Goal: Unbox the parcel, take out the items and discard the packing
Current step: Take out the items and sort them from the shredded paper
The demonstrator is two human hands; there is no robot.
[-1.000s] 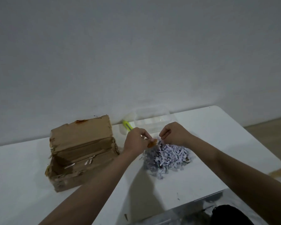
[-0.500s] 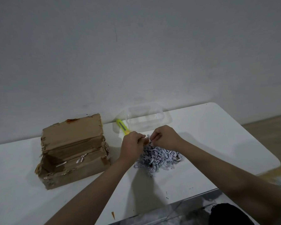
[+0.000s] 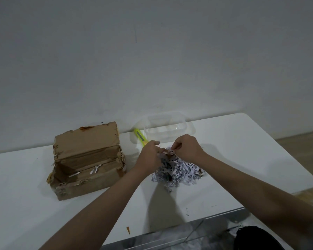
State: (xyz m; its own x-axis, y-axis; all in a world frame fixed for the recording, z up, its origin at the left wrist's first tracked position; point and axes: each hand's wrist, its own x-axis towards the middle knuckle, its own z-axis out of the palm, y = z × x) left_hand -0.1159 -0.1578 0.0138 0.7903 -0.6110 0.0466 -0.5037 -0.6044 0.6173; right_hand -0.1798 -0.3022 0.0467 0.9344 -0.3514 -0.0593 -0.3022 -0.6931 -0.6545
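Both hands have closed in since a second ago: the left hand (image 3: 149, 154) and right hand (image 3: 185, 147) now pinch something small atop the shredded paper (image 3: 177, 171). Left of them sits the opened parcel (image 3: 87, 159). One hard tug could scatter shreds off the table (image 3: 242, 150).

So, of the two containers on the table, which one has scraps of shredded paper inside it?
The open cardboard box, on the left: a few pale strips lie inside. The clear plastic container by the wall looks empty.
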